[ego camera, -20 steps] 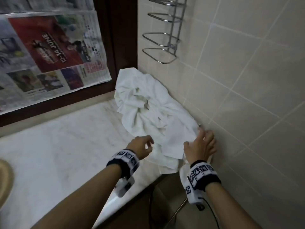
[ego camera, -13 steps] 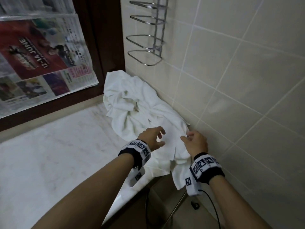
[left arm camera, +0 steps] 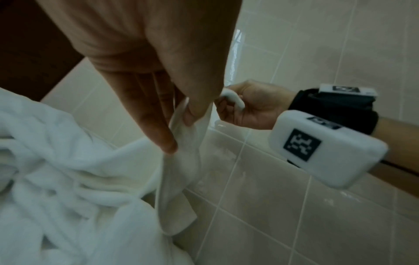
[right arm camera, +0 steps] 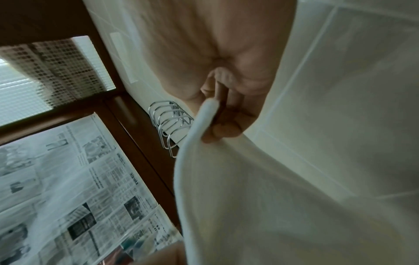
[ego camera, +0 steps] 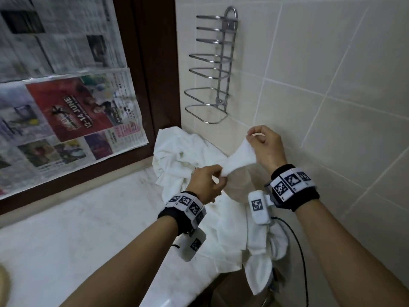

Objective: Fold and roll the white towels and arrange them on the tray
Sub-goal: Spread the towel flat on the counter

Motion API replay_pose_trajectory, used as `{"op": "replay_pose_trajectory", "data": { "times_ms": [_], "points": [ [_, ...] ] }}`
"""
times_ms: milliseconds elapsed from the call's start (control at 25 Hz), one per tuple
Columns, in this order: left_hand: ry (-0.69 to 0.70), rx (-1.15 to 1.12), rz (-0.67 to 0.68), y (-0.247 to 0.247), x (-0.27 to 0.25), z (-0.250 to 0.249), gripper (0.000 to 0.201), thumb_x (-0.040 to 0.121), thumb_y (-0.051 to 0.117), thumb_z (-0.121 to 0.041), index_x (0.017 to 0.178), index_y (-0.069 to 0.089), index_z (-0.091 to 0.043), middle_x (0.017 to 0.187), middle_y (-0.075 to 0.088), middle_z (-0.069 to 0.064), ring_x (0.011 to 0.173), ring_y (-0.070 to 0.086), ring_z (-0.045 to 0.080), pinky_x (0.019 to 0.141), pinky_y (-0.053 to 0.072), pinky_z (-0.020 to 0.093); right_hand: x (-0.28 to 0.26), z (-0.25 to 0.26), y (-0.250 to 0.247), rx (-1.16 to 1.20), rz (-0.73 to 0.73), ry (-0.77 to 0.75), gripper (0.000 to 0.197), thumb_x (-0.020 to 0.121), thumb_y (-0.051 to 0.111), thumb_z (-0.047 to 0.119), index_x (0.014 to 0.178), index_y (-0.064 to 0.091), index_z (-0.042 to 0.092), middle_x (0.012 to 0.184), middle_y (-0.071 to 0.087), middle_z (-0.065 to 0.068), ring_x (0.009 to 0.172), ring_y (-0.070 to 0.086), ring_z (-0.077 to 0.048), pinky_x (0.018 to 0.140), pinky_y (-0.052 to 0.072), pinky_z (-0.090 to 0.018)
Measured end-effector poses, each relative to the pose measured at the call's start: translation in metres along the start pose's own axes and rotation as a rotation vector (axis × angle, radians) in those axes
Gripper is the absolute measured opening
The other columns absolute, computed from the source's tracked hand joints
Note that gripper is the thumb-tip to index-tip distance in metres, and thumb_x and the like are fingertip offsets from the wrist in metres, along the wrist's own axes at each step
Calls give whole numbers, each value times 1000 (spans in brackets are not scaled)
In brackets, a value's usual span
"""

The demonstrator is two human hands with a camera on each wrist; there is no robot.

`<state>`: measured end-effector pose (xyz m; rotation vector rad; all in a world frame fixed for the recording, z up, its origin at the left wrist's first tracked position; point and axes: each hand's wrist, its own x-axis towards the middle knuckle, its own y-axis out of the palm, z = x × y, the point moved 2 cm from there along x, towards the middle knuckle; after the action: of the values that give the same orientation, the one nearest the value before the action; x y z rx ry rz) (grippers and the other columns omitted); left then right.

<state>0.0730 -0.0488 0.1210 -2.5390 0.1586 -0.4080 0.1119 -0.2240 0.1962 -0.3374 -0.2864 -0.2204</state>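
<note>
Two hands hold up one white towel by the wall.

The right hand (ego camera: pixel 264 148) pinches the top edge of the towel (ego camera: pixel 240 155), up near the tiled wall (ego camera: pixel 332 74). The left hand (ego camera: pixel 204 183) pinches the same edge lower down, so the cloth is pulled tight between them. The rest hangs down over the edge of the marble bench (ego camera: pixel 77 235). More white towels (ego camera: pixel 177 154) lie in a messy pile in the corner. A wire rack (ego camera: pixel 212 69) hangs above them. Newspaper (ego camera: pixel 66 107) covers the window.
</note>
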Motion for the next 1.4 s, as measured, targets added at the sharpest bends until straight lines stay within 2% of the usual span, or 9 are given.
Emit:
{"op": "replay_pose_trajectory", "data": {
  "times_ms": [160, 360, 480, 720, 840, 1000, 1200, 1320, 1400],
  "points": [
    [-120, -101, -68, -21, 7, 7, 10, 97, 48, -15, 94, 53, -7, 87, 67, 11, 56, 69, 21, 42, 55, 38, 9, 4, 12, 12, 32, -33, 29, 92, 54, 5, 85, 71, 28, 91, 70, 10, 90, 64, -9, 92, 53, -39],
    [-206, -130, -97, -55, 29, 5, 11, 94, 48, -9, 89, 54, -2, 91, 65, 23, 56, 69, 29, 49, 58, 39, 24, 65, 23, 143, 89, -183, 51, 84, 44, -13, 110, 71, 21, 115, 68, 1, 107, 61, -10, 97, 49, -24],
    [-223, -97, -98, -91, 37, -6, 19, 96, 45, -9, 89, 58, 2, 87, 66, 24, 56, 70, 29, 49, 58, 38, 43, 115, 37, 119, 185, -360, 65, 77, 52, -18, 117, 65, 31, 122, 63, 7, 112, 58, -9, 94, 50, -22],
    [-111, 53, -539, -239, 19, -43, 13, 99, 49, -19, 93, 59, -12, 74, 69, 10, 57, 70, 21, 54, 57, 30, 88, 198, 76, 52, 62, -532, 32, 87, 62, 1, 110, 71, 21, 107, 67, 9, 103, 63, -10, 91, 49, -19],
    [-11, 359, -679, -316, -11, -62, 6, 88, 65, -17, 82, 66, -15, 69, 68, 1, 64, 67, 19, 59, 51, 25, 88, 241, 104, 121, 88, -564, 42, 83, 54, -9, 109, 71, 19, 102, 69, 2, 97, 66, -17, 87, 55, -28],
    [63, 497, -868, -394, -57, -93, 10, 88, 64, -10, 79, 69, -8, 66, 65, 7, 66, 64, 27, 59, 47, 28, 57, 298, 137, 202, 198, -710, 51, 77, 59, -15, 118, 65, 15, 118, 61, 1, 102, 60, -15, 75, 55, -16],
    [152, 619, -928, -455, -108, -116, 19, 91, 61, -13, 76, 69, -3, 60, 64, 12, 59, 59, 31, 61, 52, 37, 33, 343, 166, 221, 72, -715, 14, 86, 66, 6, 98, 73, 10, 94, 70, -5, 81, 64, -15, 71, 53, -23],
    [113, 802, -857, -473, -135, -113, 17, 90, 64, -14, 76, 69, -6, 63, 62, 10, 59, 54, 25, 62, 47, 31, 28, 355, 173, 87, 44, -712, 21, 91, 65, 25, 98, 74, 7, 93, 58, -5, 86, 56, -16, 70, 35, -15],
    [-9, 906, -809, -478, -153, -104, 18, 92, 63, -22, 80, 70, -12, 68, 61, 4, 64, 53, 23, 64, 47, 33, 20, 354, 176, 97, 84, -663, 23, 92, 64, 28, 97, 74, 8, 95, 63, -5, 89, 59, -17, 75, 40, -20]
  ]
}}
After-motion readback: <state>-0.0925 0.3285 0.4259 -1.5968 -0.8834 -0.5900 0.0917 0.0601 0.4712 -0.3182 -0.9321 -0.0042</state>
